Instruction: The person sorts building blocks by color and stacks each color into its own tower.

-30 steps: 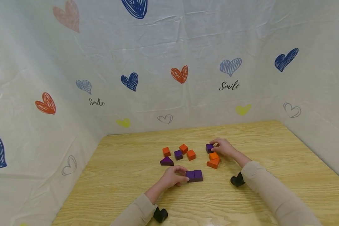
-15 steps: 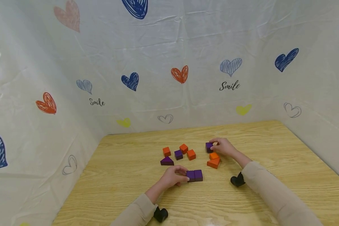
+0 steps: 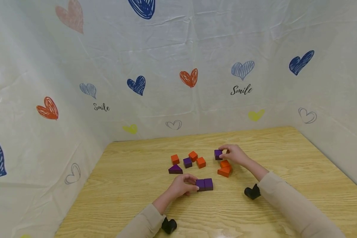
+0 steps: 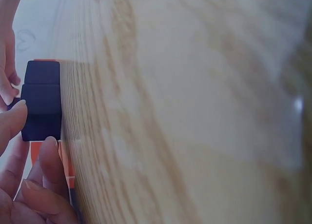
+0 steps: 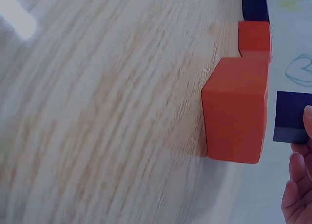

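Near the front of the table, two purple cubes stand side by side in the head view. My left hand (image 3: 182,185) pinches the left purple cube (image 3: 200,185), and the right purple cube (image 3: 208,184) sits flush against it. Farther back, my right hand (image 3: 235,154) holds another purple cube (image 3: 218,154) between thumb and fingers. In the right wrist view that held cube (image 5: 290,117) appears raised off the table. Just in front of the right hand lie an orange triangular block (image 3: 224,171) and an orange cube (image 3: 224,164), close together.
Left of the right hand is a loose group: several orange cubes (image 3: 201,162), a purple cube (image 3: 187,162) and a purple triangular block (image 3: 175,169). The wooden table (image 3: 122,185) meets a heart-patterned white curtain (image 3: 154,109) behind and at both sides.
My right hand has moved slightly left and away, carrying its purple cube up from beside the orange blocks. The left hand and the two front cubes stay in place.
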A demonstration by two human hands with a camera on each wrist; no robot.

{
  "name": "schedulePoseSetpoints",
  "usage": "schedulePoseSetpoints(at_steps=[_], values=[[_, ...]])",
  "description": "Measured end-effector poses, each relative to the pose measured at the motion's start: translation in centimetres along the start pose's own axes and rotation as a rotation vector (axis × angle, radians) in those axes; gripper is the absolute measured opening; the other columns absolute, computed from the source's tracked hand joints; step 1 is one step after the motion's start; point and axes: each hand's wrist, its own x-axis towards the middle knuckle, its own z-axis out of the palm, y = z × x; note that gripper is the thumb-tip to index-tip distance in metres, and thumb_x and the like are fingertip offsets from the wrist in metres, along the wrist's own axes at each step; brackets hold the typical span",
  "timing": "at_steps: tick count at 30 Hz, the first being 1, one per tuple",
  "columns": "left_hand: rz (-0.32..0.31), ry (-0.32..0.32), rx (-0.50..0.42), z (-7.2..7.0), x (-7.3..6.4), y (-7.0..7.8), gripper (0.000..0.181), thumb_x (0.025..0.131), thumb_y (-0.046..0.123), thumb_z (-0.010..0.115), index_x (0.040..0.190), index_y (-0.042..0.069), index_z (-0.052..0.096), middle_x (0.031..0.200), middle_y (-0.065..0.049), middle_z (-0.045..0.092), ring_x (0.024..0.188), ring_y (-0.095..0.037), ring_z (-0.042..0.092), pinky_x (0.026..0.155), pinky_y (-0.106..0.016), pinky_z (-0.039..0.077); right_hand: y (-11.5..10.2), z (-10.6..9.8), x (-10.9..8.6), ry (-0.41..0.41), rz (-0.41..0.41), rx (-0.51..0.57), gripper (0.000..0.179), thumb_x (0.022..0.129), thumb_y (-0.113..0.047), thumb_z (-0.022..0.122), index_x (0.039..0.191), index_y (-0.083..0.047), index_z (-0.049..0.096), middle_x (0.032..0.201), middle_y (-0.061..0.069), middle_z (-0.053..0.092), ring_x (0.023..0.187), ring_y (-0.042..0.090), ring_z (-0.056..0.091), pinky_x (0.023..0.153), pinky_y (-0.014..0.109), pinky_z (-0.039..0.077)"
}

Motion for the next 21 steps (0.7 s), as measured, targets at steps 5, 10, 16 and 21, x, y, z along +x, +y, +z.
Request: schedulePoseSetpoints(at_steps=[5, 10, 16, 21], values=[[0.006, 0.0, 0.006, -0.1, 0.0, -0.1, 0.027, 0.077, 0.013, 0.073, 0.103, 0.008, 0.065, 0.094, -0.005, 0.064, 0.062, -0.014, 0.052, 0.054, -0.028, 0.047, -0.7, 0.3, -0.5, -0.001, -0.01, 0.008, 0.033, 0.082, -0.009, 0.067, 0.111, 0.006, 0.062, 0.094, 0.015, 0.064, 0.066, 0.014, 0.049, 0.054, 0.023, 0.04], [0.007, -0.003, 0.004, -0.1, 0.0, -0.1, 0.027, 0.077, 0.013, 0.073, 0.103, 0.008, 0.065, 0.094, -0.005, 0.064, 0.061, -0.013, 0.052, 0.053, -0.028, 0.047, -1.5, 0.6, -1.1, -0.003, -0.026, 0.026, 0.031, 0.081, -0.009, 0.068, 0.108, 0.006, 0.062, 0.087, 0.012, 0.063, 0.066, 0.014, 0.048, 0.053, 0.023, 0.039], [0.003, -0.014, -0.015, -0.2, 0.0, 0.1, 0.027, 0.077, 0.012, 0.073, 0.103, 0.007, 0.065, 0.094, -0.004, 0.064, 0.064, -0.013, 0.053, 0.054, -0.027, 0.048, -2.3, 0.9, -1.9, -0.026, -0.035, 0.044, 0.031, 0.081, -0.01, 0.068, 0.107, 0.006, 0.063, 0.087, 0.011, 0.062, 0.064, 0.012, 0.047, 0.053, 0.022, 0.039], [-0.007, -0.021, -0.038, -0.2, 0.0, 0.2, 0.027, 0.078, 0.011, 0.073, 0.103, 0.007, 0.065, 0.093, -0.004, 0.063, 0.066, -0.012, 0.054, 0.055, -0.027, 0.047, -2.9, 1.4, -2.4, -0.03, -0.056, 0.054, 0.03, 0.08, -0.011, 0.069, 0.105, 0.005, 0.064, 0.089, 0.011, 0.064, 0.065, 0.011, 0.047, 0.056, 0.022, 0.04]])
